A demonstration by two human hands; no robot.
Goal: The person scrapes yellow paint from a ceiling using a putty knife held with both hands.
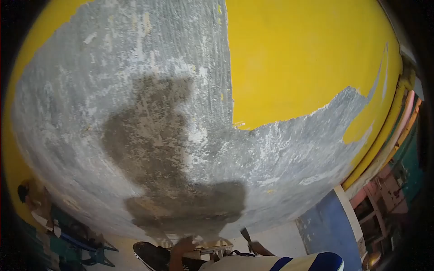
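At the bottom of the view my right hand (258,248) is closed around the handle of a scraper (245,234). Its dark flat blade points up and left, just short of the wall's lower part. To its left is my left hand (181,247), raised beside a dark trouser leg or shoe (149,251); its fingers look loosely extended, with no tool visible in them. Ahead stands a wall with bare grey patches (271,149), where yellow paint (307,58) ends in ragged edges. A shadow (158,135) falls across the grey part.
A pale stool or ladder-like frame (219,249) is partly hidden between my hands. Another person (38,201) is at the far left, near dark furniture (77,244). On the right are a blue panel (327,221), yellow pipes (379,140) and pink shelving (384,194).
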